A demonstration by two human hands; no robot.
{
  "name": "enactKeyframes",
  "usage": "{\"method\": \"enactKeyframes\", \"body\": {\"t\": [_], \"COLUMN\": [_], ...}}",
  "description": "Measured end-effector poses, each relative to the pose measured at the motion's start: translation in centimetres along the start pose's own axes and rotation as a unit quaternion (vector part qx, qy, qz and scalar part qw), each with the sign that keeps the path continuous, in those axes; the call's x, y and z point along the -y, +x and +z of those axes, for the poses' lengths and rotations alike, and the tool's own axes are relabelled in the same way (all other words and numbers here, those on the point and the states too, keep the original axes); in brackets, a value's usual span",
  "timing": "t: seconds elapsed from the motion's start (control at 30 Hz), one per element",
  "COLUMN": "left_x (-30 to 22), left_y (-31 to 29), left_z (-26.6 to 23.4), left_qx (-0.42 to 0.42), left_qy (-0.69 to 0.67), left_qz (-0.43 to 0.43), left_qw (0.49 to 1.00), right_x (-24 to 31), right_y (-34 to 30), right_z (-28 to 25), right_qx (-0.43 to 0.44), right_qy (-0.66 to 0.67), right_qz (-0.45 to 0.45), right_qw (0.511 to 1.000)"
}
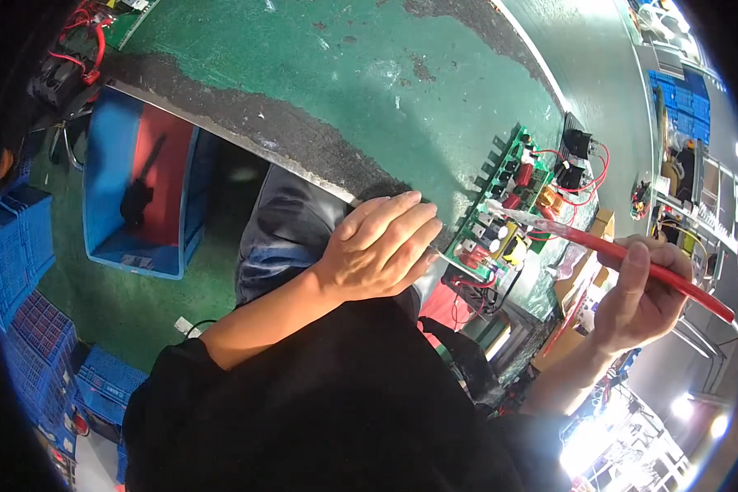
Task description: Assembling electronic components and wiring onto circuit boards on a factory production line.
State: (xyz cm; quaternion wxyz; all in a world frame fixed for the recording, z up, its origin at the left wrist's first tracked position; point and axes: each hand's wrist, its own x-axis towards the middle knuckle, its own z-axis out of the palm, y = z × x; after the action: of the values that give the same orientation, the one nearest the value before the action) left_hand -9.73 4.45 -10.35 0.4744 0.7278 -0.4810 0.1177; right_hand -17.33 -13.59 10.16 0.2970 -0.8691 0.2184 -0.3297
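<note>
My left hand (385,246) lies over the near edge of the green workbench (344,66), fingers stretched out and holding nothing. At the right, my right hand (644,291) is closed around a long, slim red pen-like stick (607,246). Its far end is clear or whitish and reaches over a green circuit board (488,234); whether it touches the board I cannot tell. A thin pale point sticks out of the other end. The board carries several capacitors, a yellow transformer and dark heat sinks along one side, and sits just right of my left hand.
Beyond the board, black parts with red wires (582,160) rest on the bench. A cardboard box (578,271) is at its right. Under the bench's left edge stands a blue bin (98,189); blue crates (25,246) are stacked at the far left. More wired parts (74,66) lie top left.
</note>
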Motion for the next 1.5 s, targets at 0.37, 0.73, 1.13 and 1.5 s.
{"method": "enactKeyframes", "body": {"t": [0.37, 0.73, 1.13, 1.5], "left_x": [0.1, -0.8, -7.6, -7.4], "left_y": [0.0, 0.8, -0.1, -1.6], "left_z": [0.0, -1.7, -0.5, 2.3], "left_qx": [0.002, 0.063, 0.260, 0.453], "left_qy": [-0.001, 0.001, -0.204, -0.402], "left_qz": [0.006, -0.033, -0.152, -0.498], "left_qw": [1.000, 0.997, 0.932, 0.620], "right_x": [-1.4, -5.4, -15.5, -5.8], "right_y": [-0.3, -6.8, -20.1, -26.6], "right_z": [-0.3, -13.4, -16.1, 0.2], "right_qx": [0.009, -0.392, -0.268, -0.025], "right_qy": [0.018, -0.230, -0.328, -0.261], "right_qz": [-0.027, 0.054, 0.304, 0.217], "right_qw": [0.999, 0.889, 0.853, 0.940]}}
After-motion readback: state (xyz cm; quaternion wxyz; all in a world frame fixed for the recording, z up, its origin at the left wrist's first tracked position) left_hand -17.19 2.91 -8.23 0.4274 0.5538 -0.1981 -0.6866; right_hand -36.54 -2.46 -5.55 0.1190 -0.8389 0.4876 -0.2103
